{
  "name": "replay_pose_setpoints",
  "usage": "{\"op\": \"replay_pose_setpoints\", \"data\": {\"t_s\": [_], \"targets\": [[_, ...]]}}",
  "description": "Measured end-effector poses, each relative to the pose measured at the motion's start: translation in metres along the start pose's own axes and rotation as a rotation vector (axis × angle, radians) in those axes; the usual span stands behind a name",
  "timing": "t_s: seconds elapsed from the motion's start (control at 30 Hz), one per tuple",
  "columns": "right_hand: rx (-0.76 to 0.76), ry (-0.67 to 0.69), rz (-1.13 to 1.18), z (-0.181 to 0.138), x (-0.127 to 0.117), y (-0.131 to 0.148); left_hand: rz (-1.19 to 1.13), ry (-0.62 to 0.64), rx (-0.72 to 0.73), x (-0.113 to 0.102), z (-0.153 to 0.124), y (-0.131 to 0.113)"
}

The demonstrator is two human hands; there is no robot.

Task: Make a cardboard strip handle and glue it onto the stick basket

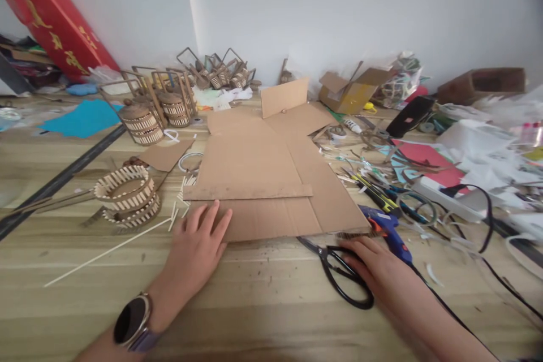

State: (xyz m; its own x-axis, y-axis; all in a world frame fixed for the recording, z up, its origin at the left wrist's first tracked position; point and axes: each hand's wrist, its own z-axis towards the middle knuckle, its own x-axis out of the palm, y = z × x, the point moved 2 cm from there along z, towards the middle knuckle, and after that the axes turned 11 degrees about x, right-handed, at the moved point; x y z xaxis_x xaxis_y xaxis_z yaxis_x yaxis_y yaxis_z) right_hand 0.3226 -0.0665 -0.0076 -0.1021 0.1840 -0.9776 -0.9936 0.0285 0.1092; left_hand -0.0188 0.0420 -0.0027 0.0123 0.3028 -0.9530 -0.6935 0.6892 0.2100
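Fingers of my left hand are resting spread on probably light, stiff cardboard, best held by edges, lying on the table, while my right hand is resting by scissors, grip unclear.

Strip on cardboard sheet, basket left, glue gun right, scissors in front.

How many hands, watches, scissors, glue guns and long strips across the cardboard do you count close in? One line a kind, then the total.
Hands: 2 (left hand, right hand)
Watch: 1
Scissors: 1
Glue gun: 1
Long strip lying across the cardboard: 1
Total: 6
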Motion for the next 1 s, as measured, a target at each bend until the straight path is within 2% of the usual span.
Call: {"op": "replay_pose_setpoints", "data": {"t_s": [0.17, 0.27, 0.43, 0.53, 0.63, 0.77, 0.9, 1.0], "targets": [[0.002, -0.013, -0.074, 0.0, -0.001, -0.006, 0.082, -0.023, -0.01, -0.003, 0.002, -0.001], [0.044, -0.042, -0.174, -0.008, 0.001, -0.022, 0.092, -0.048, -0.005, -0.003, 0.002, -0.001], [0.13, 0.018, -0.368, -0.024, 0.001, -0.052, 0.102, -0.1, -0.017, -0.003, 0.003, -0.001], [0.126, 0.016, -0.469, -0.025, -0.008, -0.055, 0.101, -0.134, -0.023, -0.003, 0.003, 0.0], [0.077, -0.074, -0.49, -0.014, -0.019, -0.036, 0.086, -0.163, -0.028, -0.003, 0.003, 0.0], [-0.123, -0.094, -0.329, 0.016, -0.017, 0.008, 0.065, -0.202, -0.031, -0.002, 0.003, 0.002], [-0.103, -0.099, -0.318, 0.046, 0.0, 0.035, 0.026, -0.236, -0.017, 0.0, 0.002, 0.005], [-0.098, -0.12, -0.326, 0.053, 0.003, 0.046, 0.0, -0.259, -0.012, 0.0, 0.002, 0.006]]}}
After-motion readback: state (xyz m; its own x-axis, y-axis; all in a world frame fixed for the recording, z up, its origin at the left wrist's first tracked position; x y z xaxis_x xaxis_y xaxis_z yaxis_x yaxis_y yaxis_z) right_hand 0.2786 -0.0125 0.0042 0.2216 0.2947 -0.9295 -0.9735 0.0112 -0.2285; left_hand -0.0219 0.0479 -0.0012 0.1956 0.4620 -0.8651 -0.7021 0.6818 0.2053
